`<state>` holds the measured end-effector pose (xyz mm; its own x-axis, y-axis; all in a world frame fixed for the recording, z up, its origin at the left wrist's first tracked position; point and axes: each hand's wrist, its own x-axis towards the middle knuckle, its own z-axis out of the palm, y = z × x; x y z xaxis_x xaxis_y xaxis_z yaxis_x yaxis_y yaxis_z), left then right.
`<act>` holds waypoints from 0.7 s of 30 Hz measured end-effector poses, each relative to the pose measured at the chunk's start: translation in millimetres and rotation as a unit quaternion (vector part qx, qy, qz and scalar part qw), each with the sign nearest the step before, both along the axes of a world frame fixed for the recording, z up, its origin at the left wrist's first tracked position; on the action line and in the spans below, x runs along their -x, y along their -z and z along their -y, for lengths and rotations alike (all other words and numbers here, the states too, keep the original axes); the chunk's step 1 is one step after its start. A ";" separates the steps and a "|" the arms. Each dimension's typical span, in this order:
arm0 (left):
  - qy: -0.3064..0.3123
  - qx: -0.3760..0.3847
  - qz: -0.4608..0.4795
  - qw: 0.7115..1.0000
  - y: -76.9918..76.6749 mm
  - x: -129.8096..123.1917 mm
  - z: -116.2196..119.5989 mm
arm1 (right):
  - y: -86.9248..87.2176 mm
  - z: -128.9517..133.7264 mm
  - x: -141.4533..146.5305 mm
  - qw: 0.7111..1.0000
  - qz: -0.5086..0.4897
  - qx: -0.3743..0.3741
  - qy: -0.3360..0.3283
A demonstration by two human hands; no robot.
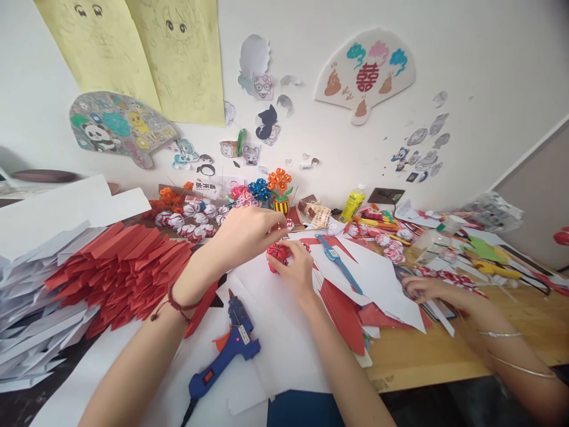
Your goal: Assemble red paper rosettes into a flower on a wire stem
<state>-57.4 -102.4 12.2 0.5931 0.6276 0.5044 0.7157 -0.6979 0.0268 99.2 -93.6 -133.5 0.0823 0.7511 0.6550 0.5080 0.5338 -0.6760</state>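
Note:
My right hand [299, 267] is closed round a small red ribbed ball [276, 252], which looks like a little lantern. Just above it, my left hand [253, 228] has its fingers pinched together; whether something thin is between them I cannot make out. White paper [262, 284] lies under both hands. Below my left hand a blue hot glue gun [226, 350] rests on the paper, with a red light lit on its body. A blue wristwatch [340, 264] lies on sheets of paper to the right of my right hand.
Folded red paper strips [124, 273] and white ones [40, 296] are piled at left. Paper flowers [195, 219] and a potted orange flower [280, 184] stand along the wall. A yellow bottle [353, 203] is behind. At right another person's hand [427, 287] touches a phone [440, 311].

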 end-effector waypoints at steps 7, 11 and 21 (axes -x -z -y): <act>-0.004 0.006 0.000 1.000 -1.0 0.2 1.7 | -1.3 0.7 -0.7 1.000 0.002 0.000 0.003; -0.001 -0.001 0.002 1.000 0.7 -0.2 1.1 | -1.2 0.9 -0.7 1.000 0.003 -0.001 0.005; -0.004 -0.014 -0.006 1.000 2.1 -1.0 0.7 | -3.2 2.6 -0.5 1.000 -0.001 0.000 -0.002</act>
<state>-56.5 -103.2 10.1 0.5950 0.6180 0.5139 0.7208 -0.6931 -0.0011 99.7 -96.2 -130.3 0.0813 0.7518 0.6543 0.5043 0.5352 -0.6777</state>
